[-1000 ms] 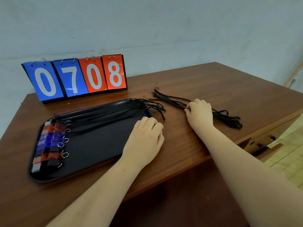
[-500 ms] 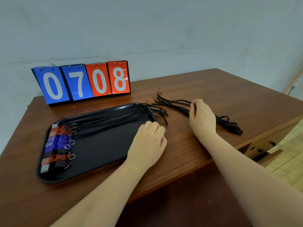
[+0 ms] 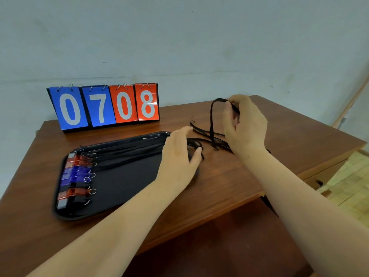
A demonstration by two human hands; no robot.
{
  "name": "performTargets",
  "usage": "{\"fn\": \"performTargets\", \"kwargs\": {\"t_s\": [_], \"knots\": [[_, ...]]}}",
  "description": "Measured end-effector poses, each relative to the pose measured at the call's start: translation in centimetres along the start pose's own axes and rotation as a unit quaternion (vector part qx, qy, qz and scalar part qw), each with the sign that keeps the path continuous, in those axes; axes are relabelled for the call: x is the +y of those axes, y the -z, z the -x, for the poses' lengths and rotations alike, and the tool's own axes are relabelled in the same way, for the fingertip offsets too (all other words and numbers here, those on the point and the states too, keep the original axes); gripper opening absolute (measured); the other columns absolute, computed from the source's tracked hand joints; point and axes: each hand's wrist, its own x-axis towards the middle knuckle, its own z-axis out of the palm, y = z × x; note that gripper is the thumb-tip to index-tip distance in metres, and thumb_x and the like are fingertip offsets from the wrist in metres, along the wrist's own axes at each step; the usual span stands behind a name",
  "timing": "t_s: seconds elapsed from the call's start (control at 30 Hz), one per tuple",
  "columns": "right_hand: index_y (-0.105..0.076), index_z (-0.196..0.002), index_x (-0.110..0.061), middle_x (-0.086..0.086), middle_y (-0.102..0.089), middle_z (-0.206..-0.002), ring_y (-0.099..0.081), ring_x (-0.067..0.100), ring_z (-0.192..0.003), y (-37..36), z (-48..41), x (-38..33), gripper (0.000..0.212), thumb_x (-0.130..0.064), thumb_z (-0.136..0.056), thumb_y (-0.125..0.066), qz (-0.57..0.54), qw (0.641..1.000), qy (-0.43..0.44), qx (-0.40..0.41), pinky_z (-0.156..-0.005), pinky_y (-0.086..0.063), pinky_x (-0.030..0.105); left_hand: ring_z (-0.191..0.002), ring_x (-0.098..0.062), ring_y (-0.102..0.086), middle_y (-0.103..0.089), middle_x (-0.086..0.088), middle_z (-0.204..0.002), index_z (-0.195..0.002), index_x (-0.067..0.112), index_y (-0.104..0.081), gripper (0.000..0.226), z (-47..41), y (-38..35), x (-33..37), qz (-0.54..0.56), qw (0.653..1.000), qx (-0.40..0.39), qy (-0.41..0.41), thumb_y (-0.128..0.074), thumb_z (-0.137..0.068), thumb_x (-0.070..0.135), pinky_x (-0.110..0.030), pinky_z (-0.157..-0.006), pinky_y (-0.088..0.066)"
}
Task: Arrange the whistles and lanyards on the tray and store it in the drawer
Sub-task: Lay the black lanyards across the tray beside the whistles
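Where the right hand (image 3: 245, 124) is raised above the table (image 3: 229, 180), I log it pinching one black lanyard (image 3: 211, 120) at its loop, with the strap hanging to the wood.

- Left hand (image 3: 179, 156): fingers loosely spread over the right end of the tray (image 3: 123, 176); I cannot tell if they touch it.
- Whistles (image 3: 76, 176): in a column at the tray's left end.
- Flat lanyards (image 3: 129, 150): lengthwise on the tray, ends hidden under the left hand.
- Loose lanyards (image 3: 201, 131): on the table, partly behind the right hand.
- Drawer (image 3: 319, 176): far right, largely cut off.

Whistles (image 3: 76, 176): red, blue, black, lined along black tray's (image 3: 123, 176) left end | lanyard (image 3: 212, 118): black loop dangled above table pile (image 3: 207, 134)
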Motion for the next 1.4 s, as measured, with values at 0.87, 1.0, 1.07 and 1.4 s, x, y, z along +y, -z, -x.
{"fn": "performTargets", "kwargs": {"t_s": [0.87, 1.0, 1.07, 1.4], "knots": [[-0.055, -0.11, -0.026, -0.018, -0.059, -0.083, -0.055, -0.004, -0.068, -3.2, 3.3, -5.3, 0.01, -0.029, -0.102, -0.049, -0.068, 0.983, -0.05, -0.165, -0.058, -0.038, 0.012, -0.075, 0.008, -0.055, -0.057, 0.018, -0.081, -0.112, 0.029, -0.063, 0.025, 2.6, 14.8, -4.6, 0.075, 0.989, -0.023, 0.124, -0.039, -0.105, 0.033, -0.012, -0.066, -0.039], [-0.051, -0.096, -0.027, -0.009, -0.062, -0.072, -0.056, 0.002, -0.057, -4.8, 4.7, -4.0, 0.008, -0.032, -0.102, -0.048, -0.043, 0.946, -0.046, -0.319, -0.053, -0.04, 0.019, -0.085, -0.001, -0.056, -0.059, 0.012, -0.091, -0.112, 0.029, -0.059, 0.02, 3.8, 15.0, -6.3, -0.001, 0.992, -0.018, 0.123, -0.041, -0.104, 0.024, -0.007, -0.07, -0.04], [-0.05, -0.095, -0.026, -0.006, -0.067, -0.077, -0.056, 0.001, -0.054, -5.3, 5.8, -3.4, 0.012, -0.033, -0.103, -0.044, -0.048, 0.914, -0.065, -0.397, -0.053, -0.042, 0.021, -0.082, -0.004, -0.057, -0.059, 0.007, -0.088, -0.112, 0.027, -0.06, 0.022, 4.8, 14.2, -7.1, -0.01, 0.992, -0.013, 0.126, -0.041, -0.104, 0.019, -0.012, -0.072, -0.041], [-0.05, -0.094, -0.027, 0.001, -0.071, -0.067, -0.057, 0.013, -0.054, -4.1, 6.5, -2.8, 0.014, -0.031, -0.105, -0.041, -0.088, 0.88, -0.097, -0.457, -0.066, -0.054, 0.035, -0.085, -0.005, -0.061, -0.064, 0.009, -0.095, -0.113, 0.024, -0.062, 0.024, 5.7, 12.3, -8.6, -0.025, 0.993, -0.014, 0.114, -0.043, -0.104, 0.013, -0.012, -0.071, -0.044]]}}
